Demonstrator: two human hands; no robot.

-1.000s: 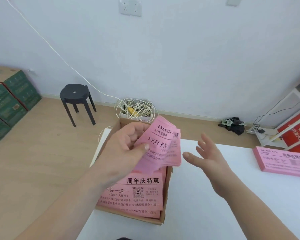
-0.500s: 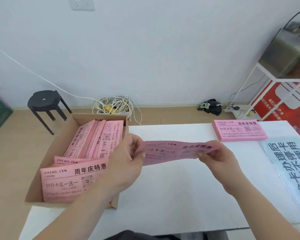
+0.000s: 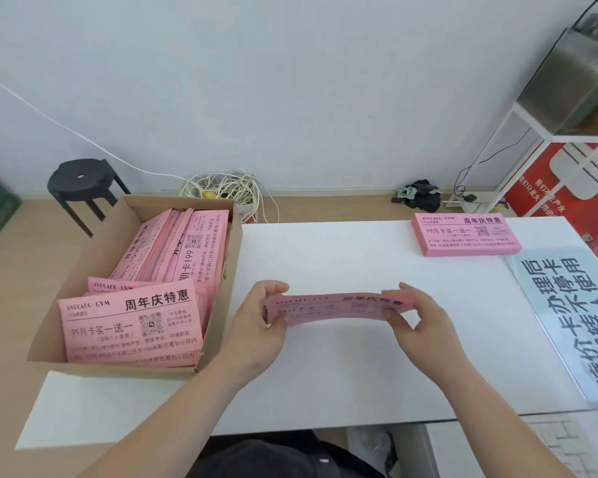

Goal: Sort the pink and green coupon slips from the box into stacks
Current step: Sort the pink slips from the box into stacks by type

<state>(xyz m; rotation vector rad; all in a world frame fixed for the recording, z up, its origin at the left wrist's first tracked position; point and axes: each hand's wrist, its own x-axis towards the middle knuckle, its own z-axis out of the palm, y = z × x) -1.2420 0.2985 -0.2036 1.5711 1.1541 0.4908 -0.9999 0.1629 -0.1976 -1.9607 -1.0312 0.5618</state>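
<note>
My left hand [image 3: 256, 326] and right hand [image 3: 418, 322] pinch 1 bundle of pink slips [image 3: 332, 310] by its ends, above the white table [image 3: 342, 384].

Left hand [image 3: 256, 334] and right hand [image 3: 425, 327]: both bare. Forearms bare too, from the wrists back to the frame edge. Behind the wrists, low between the two forearms: dark garment [image 3: 277, 457], black or very dark grey, matte fabric with soft folds. Small white fleck on it, roughly midway between the forearms, too small to make out.
</note>
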